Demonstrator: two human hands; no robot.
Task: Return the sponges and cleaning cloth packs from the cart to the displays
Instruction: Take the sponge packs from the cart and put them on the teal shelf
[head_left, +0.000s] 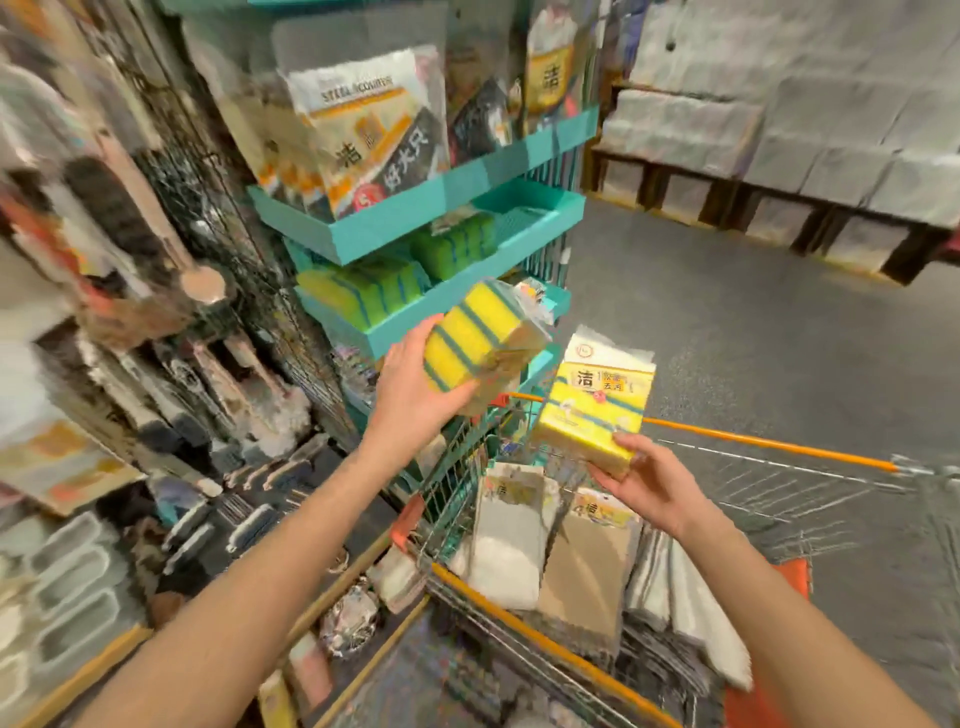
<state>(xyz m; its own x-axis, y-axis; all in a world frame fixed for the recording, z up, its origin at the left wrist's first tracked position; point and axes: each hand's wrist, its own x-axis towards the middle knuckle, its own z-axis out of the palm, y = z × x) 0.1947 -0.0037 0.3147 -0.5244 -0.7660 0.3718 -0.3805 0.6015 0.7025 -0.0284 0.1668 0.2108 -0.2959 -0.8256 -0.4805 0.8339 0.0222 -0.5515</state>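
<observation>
Over the cart (545, 644), the left hand (410, 395) gripped a striped pack (478, 338), the right hand (654, 483) a labelled pack (592, 410), beside teal shelves (415, 218) on grey floor (753, 322).

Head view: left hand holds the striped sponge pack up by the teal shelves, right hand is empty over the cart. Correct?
One error: the right hand is not empty. The head view shows it gripping a yellow pack over the cart. The rest stands: the left hand holds the striped sponge pack up by the teal shelves.
</observation>
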